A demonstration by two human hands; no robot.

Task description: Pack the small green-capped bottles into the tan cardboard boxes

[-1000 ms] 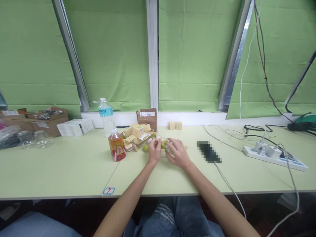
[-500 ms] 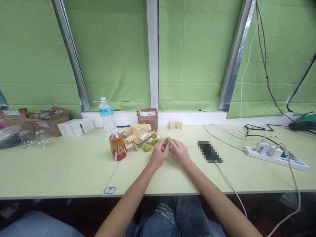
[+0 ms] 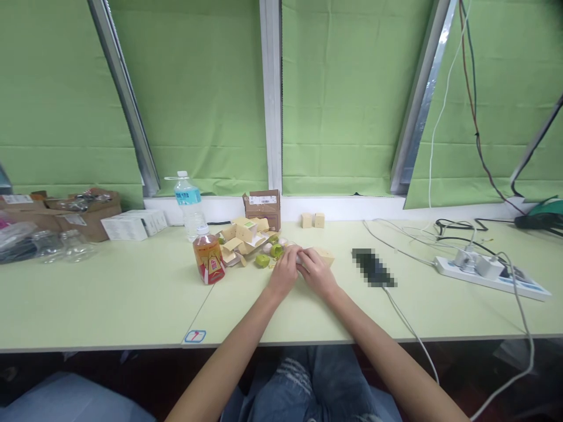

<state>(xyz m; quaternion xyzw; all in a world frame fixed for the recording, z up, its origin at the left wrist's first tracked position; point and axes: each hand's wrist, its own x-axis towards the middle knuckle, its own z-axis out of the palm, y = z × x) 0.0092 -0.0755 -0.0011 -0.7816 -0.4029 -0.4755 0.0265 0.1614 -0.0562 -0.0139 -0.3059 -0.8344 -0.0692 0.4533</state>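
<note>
My left hand (image 3: 285,273) and my right hand (image 3: 317,272) meet above the table, their fingers closed together. Between the fingertips a sliver of something pale shows; the fingers cover most of it, so I cannot make out what it is. Just left of my left hand lie two green, round, cup-like pieces (image 3: 263,260), with a small whitish piece (image 3: 267,248) by them. A small tan cardboard box (image 3: 325,256) sits right behind my right hand, partly hidden by it.
Crumpled tan cardboard packaging (image 3: 241,237) is heaped behind a red-labelled drink bottle (image 3: 209,258). A large water bottle (image 3: 190,211) and an open brown box (image 3: 264,210) stand farther back. Rightward lie a pixelated dark object (image 3: 373,268) with a cable and a power strip (image 3: 492,278).
The green piece that showed between my fingertips is out of sight there, and a pale bit shows instead. My fingers have drawn closer together. More of the small box behind my right hand is visible.
</note>
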